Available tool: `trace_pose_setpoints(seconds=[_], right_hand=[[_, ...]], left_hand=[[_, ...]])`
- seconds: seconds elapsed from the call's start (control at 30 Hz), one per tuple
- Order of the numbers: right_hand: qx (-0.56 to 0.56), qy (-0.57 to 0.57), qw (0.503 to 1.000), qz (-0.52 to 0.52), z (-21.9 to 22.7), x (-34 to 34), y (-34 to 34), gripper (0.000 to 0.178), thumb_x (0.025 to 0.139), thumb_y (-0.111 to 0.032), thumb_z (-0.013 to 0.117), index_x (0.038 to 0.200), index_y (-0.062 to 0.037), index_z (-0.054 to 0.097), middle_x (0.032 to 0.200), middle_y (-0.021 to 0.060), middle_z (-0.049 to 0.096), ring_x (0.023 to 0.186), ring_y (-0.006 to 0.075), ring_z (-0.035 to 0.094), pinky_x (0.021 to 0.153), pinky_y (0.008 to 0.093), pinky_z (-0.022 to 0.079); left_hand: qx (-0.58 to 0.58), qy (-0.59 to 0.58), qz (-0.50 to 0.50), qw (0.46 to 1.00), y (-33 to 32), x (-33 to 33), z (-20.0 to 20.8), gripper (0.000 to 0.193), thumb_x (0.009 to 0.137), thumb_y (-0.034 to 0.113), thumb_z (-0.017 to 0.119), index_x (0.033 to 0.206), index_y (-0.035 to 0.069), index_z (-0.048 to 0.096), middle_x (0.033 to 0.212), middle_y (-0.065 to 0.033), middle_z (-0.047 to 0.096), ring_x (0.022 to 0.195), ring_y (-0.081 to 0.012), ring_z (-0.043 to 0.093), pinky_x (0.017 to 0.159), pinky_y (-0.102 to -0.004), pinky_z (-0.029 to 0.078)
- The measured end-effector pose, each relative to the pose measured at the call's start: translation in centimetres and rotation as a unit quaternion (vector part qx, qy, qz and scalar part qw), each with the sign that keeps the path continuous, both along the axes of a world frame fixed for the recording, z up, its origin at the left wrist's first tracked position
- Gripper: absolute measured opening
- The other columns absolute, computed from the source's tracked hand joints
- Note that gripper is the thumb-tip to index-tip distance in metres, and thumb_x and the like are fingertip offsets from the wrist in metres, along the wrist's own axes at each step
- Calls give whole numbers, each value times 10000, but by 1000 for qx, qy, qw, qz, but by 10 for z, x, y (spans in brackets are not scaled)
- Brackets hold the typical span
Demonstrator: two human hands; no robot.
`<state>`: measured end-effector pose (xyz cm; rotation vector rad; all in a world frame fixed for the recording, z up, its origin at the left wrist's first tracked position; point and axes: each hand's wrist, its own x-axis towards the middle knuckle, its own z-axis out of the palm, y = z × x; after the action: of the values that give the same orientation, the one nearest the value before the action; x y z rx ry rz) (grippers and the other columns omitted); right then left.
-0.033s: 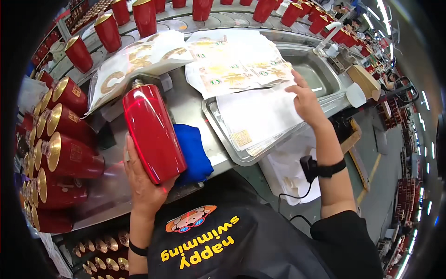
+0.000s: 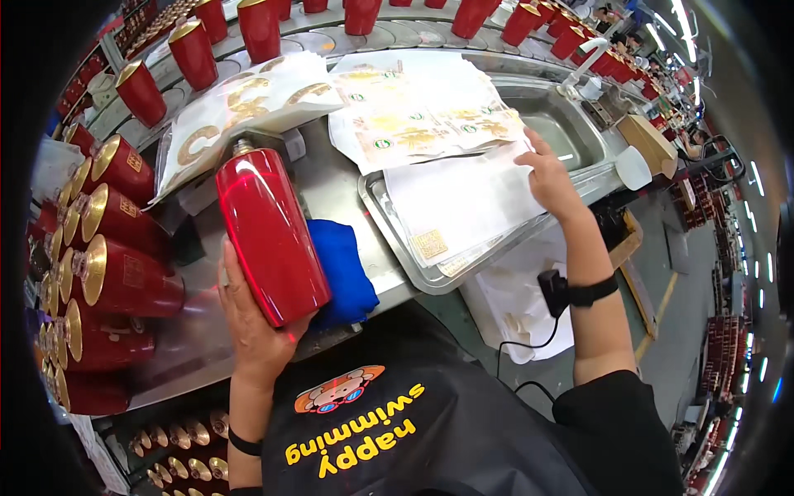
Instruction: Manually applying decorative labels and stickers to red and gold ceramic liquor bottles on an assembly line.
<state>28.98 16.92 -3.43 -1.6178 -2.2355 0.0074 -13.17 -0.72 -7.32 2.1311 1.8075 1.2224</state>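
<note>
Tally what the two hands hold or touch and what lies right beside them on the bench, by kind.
Red bottle, in left hand: 1
Blue cloth: 1
Metal tray: 1
White sheet in tray, under right hand: 1
Total: 4

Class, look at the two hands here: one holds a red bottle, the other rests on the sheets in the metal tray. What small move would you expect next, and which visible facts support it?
Probably the right hand lifts one sheet off the metal tray and brings it toward the red bottle. Its fingers already rest on the sheets' far edge, while the left hand holds the bottle's base, its broad bare side facing up beside the blue cloth.
</note>
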Motion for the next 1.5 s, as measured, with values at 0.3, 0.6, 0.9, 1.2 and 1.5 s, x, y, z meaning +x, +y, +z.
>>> trace_pose_setpoints(seconds=[0.3,0.6,0.9,1.2,1.5], right_hand=[[-131,-34,961,239,1,-64,-46,485,712,126,536,1094,-114,713,1224,149,570,1197,324,501,970,381,451],[-115,-170,972,114,9,-68,-64,365,804,-52,556,1081,-233,710,1182,107,580,1155,291,521,824,459,465],[-84,-183,979,39,-16,-28,-64,388,804,-43,524,1111,-219,681,1160,110,573,1162,306,514,797,485,484],[-4,-230,967,-112,-19,30,-31,267,851,-112,506,1020,-187,698,1284,141,536,1217,349,481,863,544,481],[-41,-189,981,-31,-15,17,-28,382,839,-36,504,1081,-223,732,1341,156,529,1235,343,486,998,437,440]], left_hand=[[-14,-94,-34,995,3,1,-3,1190,623,209,886,1520,11,130,1418,-221,408,1248,-397,441,1058,-459,332],[-20,-126,-47,991,5,0,-9,1195,618,159,886,1524,21,119,1402,-205,429,1218,-374,471,1035,-445,361],[-27,-139,-49,989,5,-1,-12,1193,627,155,884,1527,21,112,1424,-200,413,1254,-361,469,1057,-426,357],[-14,-173,-61,983,6,2,-13,1145,656,104,849,1530,27,114,1453,-190,389,1298,-335,447,1086,-408,348],[-18,-118,-52,991,5,2,-11,1106,745,286,832,1541,60,98,1521,-156,314,1338,-279,414,1090,-393,352]])
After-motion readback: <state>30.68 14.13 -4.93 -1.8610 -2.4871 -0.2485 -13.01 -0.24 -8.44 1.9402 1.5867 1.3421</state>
